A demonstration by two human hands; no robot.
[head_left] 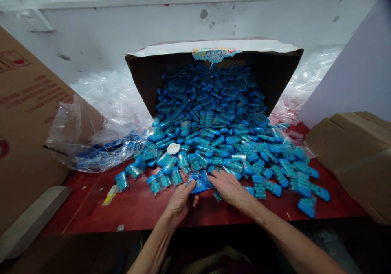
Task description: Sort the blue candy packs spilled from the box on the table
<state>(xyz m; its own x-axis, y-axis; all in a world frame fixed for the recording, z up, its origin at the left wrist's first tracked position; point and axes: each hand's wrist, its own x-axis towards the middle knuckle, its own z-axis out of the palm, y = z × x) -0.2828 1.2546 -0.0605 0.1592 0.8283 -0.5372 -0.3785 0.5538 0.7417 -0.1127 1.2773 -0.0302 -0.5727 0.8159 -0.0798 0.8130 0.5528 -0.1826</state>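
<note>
With the packet [200, 183] as the dial's centre, a carton [33, 115] stands out at ten o'clock, then a clear bag [71, 137] holding blue items, nearer on the same line. A yellow tag [110, 195] lies on the red bench [85, 204] at nine, a white lump [173, 148] on the bottles [210, 143] at eleven. At eight, the left hand [179, 200] pinches the packet between thumb and fingers, just above the bench's near edge. The bottles spill from an open box [282, 76] at twelve. At three, the right hand [229, 187] meets the packet's right edge; whether its fingers grip, I cannot tell. Another carton [351, 160] sits far out at three.
</note>
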